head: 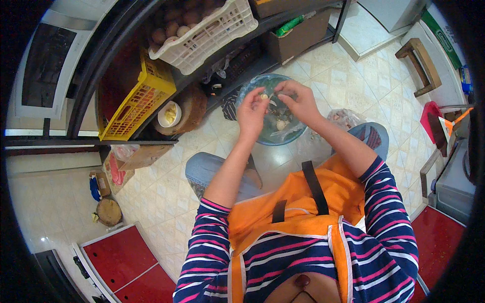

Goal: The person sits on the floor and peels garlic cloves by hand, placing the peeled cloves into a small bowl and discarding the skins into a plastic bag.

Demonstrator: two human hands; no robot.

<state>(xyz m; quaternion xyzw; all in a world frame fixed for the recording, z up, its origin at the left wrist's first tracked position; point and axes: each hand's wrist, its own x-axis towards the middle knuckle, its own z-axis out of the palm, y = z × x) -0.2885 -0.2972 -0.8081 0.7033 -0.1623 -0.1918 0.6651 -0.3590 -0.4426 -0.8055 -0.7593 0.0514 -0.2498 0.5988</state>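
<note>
My left hand (253, 113) holds a small pale piece that looks like a garlic clove (264, 97) between its fingertips. Close to its right, my right hand (297, 99) has thumb and fingers pinched on a thin whitish scrap (271, 97). Both hands are above a blue-green basin (282, 141) on the floor between my knees. In the basin lie a round whitish bulb (282, 125), loose skins and clear plastic film. A white bowl (169, 114) with pale yellow pieces rests on a round wooden block at the left.
Beside the basin on the right lies a clear plastic bag (344, 116) with contents. A dark shelf at the upper left carries a yellow crate (142, 102), a white crate (212, 36) of round brown items and a cardboard box (301, 36). A wooden stool (418, 68) stands at the right.
</note>
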